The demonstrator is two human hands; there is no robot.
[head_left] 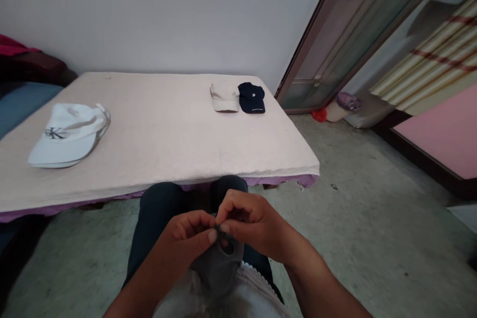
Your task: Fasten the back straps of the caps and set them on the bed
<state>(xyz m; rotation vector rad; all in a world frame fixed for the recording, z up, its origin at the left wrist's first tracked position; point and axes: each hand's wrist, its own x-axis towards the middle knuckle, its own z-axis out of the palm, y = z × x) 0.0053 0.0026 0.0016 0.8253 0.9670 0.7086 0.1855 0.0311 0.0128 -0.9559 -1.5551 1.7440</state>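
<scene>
A grey cap (218,271) rests in my lap, its back strap and opening turned up toward the bed. My left hand (188,236) pinches the strap between thumb and fingers from the left. From the right, my right hand (253,221) grips the same strap close by, so the fingertips of both hands nearly touch. The strap's fastening is partly hidden by the fingers. Below the strap, the rounded opening of the cap shows.
On the bed (156,144) in front of my knees lie stacked white caps (69,134) at left, a beige cap (224,97) and a navy cap (252,98) at the far right. Beyond stand a sliding door (316,59) and a waste bin (339,108).
</scene>
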